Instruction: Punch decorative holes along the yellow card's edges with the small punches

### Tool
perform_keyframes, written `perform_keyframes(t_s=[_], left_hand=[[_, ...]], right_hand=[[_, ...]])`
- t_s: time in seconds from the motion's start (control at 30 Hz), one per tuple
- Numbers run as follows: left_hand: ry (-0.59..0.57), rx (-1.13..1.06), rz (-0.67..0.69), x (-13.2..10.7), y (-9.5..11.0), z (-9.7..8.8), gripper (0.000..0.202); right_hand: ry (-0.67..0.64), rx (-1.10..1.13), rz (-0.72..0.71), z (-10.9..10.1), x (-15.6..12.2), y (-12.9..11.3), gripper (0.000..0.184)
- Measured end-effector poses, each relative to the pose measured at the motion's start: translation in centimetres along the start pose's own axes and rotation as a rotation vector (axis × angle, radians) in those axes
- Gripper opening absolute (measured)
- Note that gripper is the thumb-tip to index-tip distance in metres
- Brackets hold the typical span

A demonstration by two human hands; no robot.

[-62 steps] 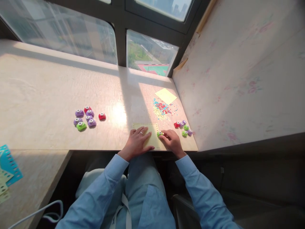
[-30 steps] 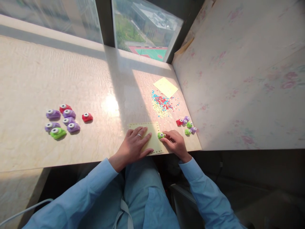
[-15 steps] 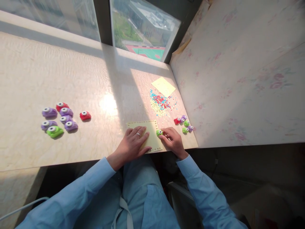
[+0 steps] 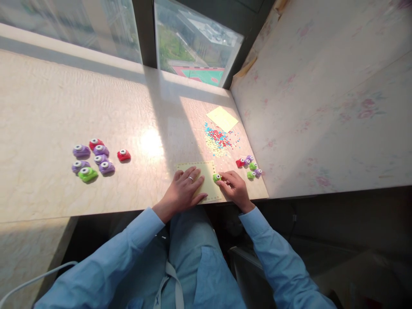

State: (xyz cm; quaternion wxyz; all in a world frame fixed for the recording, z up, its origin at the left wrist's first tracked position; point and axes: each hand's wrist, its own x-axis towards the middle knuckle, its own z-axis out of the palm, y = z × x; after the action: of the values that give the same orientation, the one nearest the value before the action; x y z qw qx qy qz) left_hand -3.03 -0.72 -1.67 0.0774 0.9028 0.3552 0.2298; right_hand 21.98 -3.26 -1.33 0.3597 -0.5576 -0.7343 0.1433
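A pale yellow sheet of paper (image 4: 209,189) lies near the table's front edge, with small punched holes along its borders. My left hand (image 4: 185,188) rests flat on it, fingers spread, a ring on one finger. At the sheet's right edge sits a small green craft punch (image 4: 216,177) with a white button. My right hand (image 4: 234,189) grips this punch between thumb and fingers from the right side. How far the paper reaches into the punch is hidden.
Several small punches (image 4: 251,165) in red, purple and green stand by the wall at right. Larger punches (image 4: 101,159) are grouped at left, a red one (image 4: 123,155) beside them. Red, blue and yellow paper bits (image 4: 217,139) lie behind the sheet, near another yellow paper (image 4: 222,119).
The camera view has shifted slightly, so the scene sits a bit further right. Both hands keep their places on the paper and the green punch.
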Motion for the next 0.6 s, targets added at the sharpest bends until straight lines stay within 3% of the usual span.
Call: perform_keyframes(t_s=[0.6], left_hand=[[-0.040, 0.009, -0.013, 0.17, -0.21, 0.03, 0.049]], right_hand=[[-0.008, 0.041, 0.048, -0.09, 0.14, -0.07, 0.024]])
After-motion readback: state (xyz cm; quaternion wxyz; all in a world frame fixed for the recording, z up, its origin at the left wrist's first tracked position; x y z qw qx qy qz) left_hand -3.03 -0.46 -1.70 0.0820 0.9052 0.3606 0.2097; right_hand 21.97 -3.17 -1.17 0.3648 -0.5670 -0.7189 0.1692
